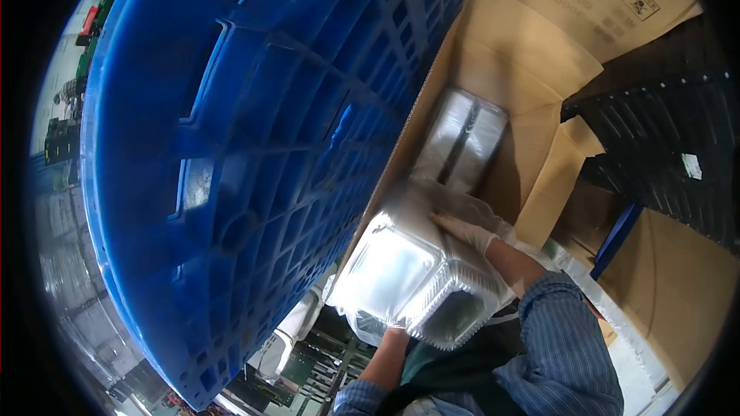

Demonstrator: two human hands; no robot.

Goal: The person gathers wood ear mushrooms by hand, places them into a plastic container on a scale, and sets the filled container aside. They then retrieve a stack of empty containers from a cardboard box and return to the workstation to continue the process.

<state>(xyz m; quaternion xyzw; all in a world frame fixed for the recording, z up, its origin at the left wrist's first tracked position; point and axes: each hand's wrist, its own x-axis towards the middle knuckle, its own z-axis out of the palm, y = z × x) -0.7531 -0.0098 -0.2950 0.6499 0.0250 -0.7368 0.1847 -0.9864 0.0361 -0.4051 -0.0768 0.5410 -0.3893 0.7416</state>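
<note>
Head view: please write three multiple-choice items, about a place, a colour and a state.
1. Where lies the farther bundle of clear plastic containers? A) inside the brown cardboard box B) on a pallet C) on a shelf
2. What colour is the large ribbed plastic pallet? A) red B) blue C) white
3. How is the nearer bagged stack of clear plastic containers held? A) by no hand B) by one hand C) between both hands
1 A: box walls surround it. 2 B: its ribs are blue. 3 C: the gloved right hand presses one side, the left hand the opposite.
</note>
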